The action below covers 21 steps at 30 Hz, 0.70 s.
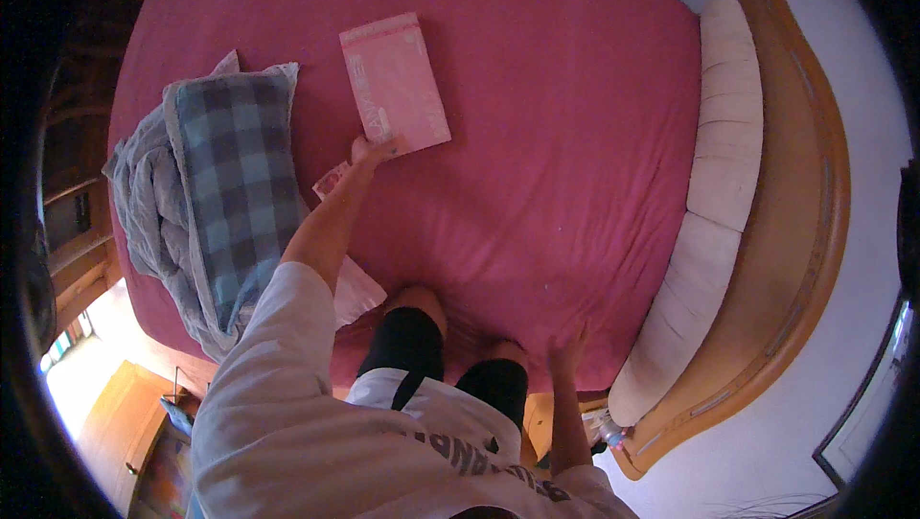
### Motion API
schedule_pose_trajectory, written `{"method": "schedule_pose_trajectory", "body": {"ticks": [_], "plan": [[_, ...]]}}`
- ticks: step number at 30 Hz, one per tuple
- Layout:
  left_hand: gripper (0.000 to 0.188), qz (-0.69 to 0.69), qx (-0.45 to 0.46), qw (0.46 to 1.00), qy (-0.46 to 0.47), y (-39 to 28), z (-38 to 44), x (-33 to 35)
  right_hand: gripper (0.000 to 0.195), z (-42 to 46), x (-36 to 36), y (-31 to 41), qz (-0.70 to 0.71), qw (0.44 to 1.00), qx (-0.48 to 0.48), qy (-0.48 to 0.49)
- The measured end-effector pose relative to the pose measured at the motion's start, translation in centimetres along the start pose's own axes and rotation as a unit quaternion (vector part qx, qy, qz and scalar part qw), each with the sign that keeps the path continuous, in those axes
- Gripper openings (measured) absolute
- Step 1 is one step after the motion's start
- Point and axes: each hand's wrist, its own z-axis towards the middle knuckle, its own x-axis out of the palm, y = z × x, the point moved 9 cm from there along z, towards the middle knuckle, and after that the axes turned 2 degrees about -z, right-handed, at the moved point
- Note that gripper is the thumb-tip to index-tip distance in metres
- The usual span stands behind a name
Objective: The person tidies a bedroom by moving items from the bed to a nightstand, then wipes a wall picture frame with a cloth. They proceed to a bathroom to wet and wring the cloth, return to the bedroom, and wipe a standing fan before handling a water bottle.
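Observation:
My left hand (375,150) holds the near edge of a flat pink box (395,80), with fingers over its surface. The box bears printed writing and is over the pink bed sheet (546,102); whether it touches the sheet cannot be told. A small patterned pink item (331,180) shows beside my left wrist, partly hidden by the forearm. Low on the right, my right hand (568,352) is on or just above the sheet near its edge, fingers apart, holding nothing. A light pink cloth or sheet-like piece (357,292) lies beneath my left arm, partly covered.
A checked pillow (241,181) lies on a crumpled grey blanket (159,206) at the left. Along the right runs a long cream cushion (724,123) against the wooden headboard (794,181). My knees press on the bed's near side. A wooden cabinet door (118,425) stands at lower left.

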Motion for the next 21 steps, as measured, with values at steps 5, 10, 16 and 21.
{"method": "schedule_pose_trajectory", "body": {"ticks": [5, 10, 16, 21], "plan": [[0.049, -0.231, -0.009, 0.961, 0.149, -0.9, -4.9, 4.0, 0.058, 2.0, -1.1, 5.2, 0.095, 0.994, 0.008, 0.053], [0.036, -0.218, -0.009, 0.945, 0.243, -3.7, -16.8, 6.6, 0.043, 2.3, -0.7, 10.5, 0.173, 0.977, -0.050, 0.118], [0.032, -0.113, -0.024, 0.917, 0.382, -4.2, -31.9, 11.5, 0.043, 3.7, -3.4, 13.6, 0.378, 0.921, 0.000, 0.090], [0.039, -0.003, -0.039, 0.911, 0.411, -6.1, -42.5, 17.6, 0.046, 5.7, -6.8, 10.2, 0.441, 0.889, 0.068, 0.100]]}}
